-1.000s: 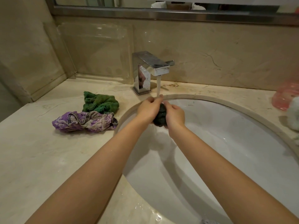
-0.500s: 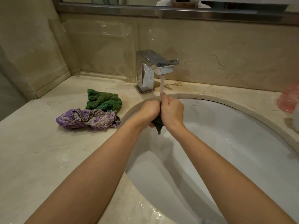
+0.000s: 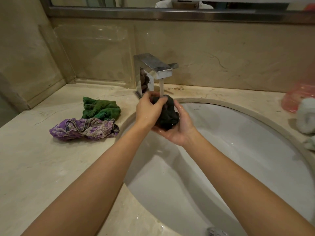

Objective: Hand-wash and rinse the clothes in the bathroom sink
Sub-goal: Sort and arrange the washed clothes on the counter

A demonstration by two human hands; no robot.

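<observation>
Over the sink, right under the running faucet, I've got a wadded dark cloth held between both hands. My right hand sits palm-up underneath it, fingers curled up around the far side so the bundle rests in the cup of the palm. My left hand comes in from the left side with the fingers bent over the top of the wad, gripping it. Water stream drops straight onto the top of the cloth, just where my left fingertips are.

Off on the counter, left of the basin, two more pieces lie bunched up: a green towel farther back and a purple patterned garment right in front of it, touching. Over at the right edge I can see something pink and a white item, both too blurry for me to say what they are. Both forearms look wet.
</observation>
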